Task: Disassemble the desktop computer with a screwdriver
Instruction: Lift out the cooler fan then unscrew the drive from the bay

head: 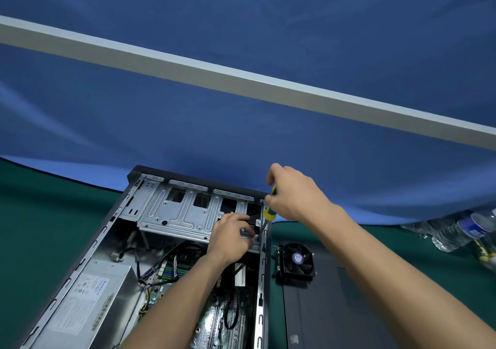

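Observation:
An open desktop computer case (80,265) lies on its side on a green table. Inside it are a silver drive cage (174,211), a grey power supply (88,297) and the motherboard (214,319) with cables. My right hand (295,195) grips the yellow and green handle of a screwdriver (269,213), whose shaft points down at the cage's right corner by the case wall. My left hand (232,237) reaches into the case with curled fingers at the lower right edge of the drive cage, next to the screwdriver's tip. What the fingers hold is hidden.
A removed black cooler fan (296,260) sits on the table right of the case, beside the dark side panel (335,311). Plastic water bottles (461,233) lie at the far right. A blue cloth backdrop (241,139) hangs right behind the case.

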Tool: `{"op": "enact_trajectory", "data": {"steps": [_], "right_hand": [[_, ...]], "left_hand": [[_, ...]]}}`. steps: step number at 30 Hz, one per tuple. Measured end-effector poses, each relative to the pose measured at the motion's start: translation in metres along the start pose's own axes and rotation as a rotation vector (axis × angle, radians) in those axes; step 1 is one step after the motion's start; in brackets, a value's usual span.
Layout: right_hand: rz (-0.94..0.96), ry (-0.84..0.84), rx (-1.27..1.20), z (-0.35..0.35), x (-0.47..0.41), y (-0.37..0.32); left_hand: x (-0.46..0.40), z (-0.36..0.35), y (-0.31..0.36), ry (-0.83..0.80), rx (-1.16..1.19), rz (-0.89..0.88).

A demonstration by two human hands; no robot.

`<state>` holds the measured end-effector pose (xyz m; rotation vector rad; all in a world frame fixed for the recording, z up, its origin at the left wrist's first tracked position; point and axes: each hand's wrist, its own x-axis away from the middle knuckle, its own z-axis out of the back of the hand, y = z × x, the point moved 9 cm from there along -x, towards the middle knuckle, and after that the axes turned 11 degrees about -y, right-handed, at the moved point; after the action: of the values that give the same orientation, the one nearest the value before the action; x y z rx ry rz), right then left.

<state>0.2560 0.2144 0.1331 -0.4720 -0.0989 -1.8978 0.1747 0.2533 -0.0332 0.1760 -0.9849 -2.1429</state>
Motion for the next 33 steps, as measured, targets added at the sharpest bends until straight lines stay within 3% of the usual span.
{"op": "enact_trajectory", "data": {"steps": [2, 4, 6, 8, 12, 17, 21, 26, 30, 33], "right_hand": [[-0.058, 0.085, 0.059, 0.003, 0.003, 0.003], [0.033, 0.144, 0.043, 0.002, 0.006, -0.005], [0.193, 0.104, -0.005, -0.003, 0.011, -0.014], [0.239, 0.041, -0.058, -0.004, 0.012, -0.013], [0.100, 0.074, -0.032, 0.000, 0.007, 0.004], [0.190, 0.018, -0.044, -0.004, 0.009, -0.006], [0.113, 0.021, 0.042, 0.008, -0.006, -0.019], [0.131, -0.148, 0.021, 0.001, -0.019, -0.037], [0.043, 0.004, 0.047, 0.006, -0.014, -0.033], [0.047, -0.020, 0.028, 0.001, -0.010, -0.030]], "left_hand": [[0.000, 0.000, -0.001, -0.004, 0.009, 0.014], [-0.001, 0.000, -0.001, -0.008, 0.013, 0.026], [0.000, 0.000, -0.002, -0.018, 0.017, 0.038], [-0.001, 0.000, -0.001, -0.012, 0.012, 0.042], [-0.002, 0.000, -0.001, 0.020, 0.016, 0.064], [-0.003, -0.004, -0.003, -0.023, 0.048, 0.063], [0.003, -0.012, -0.007, -0.129, 0.108, 0.078], [0.018, -0.017, -0.006, -0.158, 0.074, 0.052], [0.017, -0.017, -0.007, -0.124, 0.082, 0.046], [0.017, -0.018, -0.009, -0.121, 0.067, 0.051]]}}
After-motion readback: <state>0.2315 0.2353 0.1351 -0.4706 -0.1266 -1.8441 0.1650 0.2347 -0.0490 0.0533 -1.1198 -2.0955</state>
